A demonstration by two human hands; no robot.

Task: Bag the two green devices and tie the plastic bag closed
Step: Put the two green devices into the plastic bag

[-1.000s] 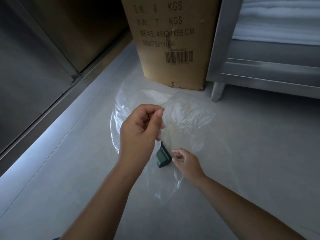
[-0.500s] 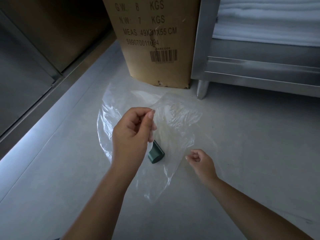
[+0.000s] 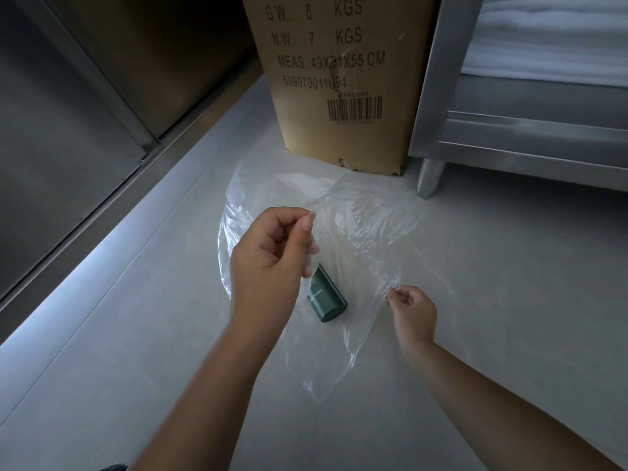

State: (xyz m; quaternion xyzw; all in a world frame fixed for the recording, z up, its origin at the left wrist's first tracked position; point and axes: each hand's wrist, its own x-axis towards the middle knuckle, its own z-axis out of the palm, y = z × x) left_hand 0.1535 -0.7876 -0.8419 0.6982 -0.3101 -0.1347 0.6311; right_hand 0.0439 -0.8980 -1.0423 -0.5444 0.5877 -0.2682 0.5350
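A clear plastic bag (image 3: 367, 226) lies spread over the grey floor in the middle of the view. My left hand (image 3: 272, 260) is raised above it, pinching the bag's edge between thumb and forefinger. Lower and to the right, my right hand (image 3: 413, 311) pinches another part of the bag's edge close to the floor. Between the hands a dark green device (image 3: 328, 295) lies on its side; my left hand covers its far end, and I cannot tell whether it is inside the bag. Only one green device shows.
A tall cardboard box (image 3: 339, 79) with printed weights and a barcode stands just behind the bag. A steel shelf unit (image 3: 530, 141) with a foot stands at the right. Metal door panels (image 3: 61, 137) and a floor rail run along the left.
My right hand has let go near the device and moved right, taking hold of the bag's edge. More of the green device shows. My left hand keeps its pinch.
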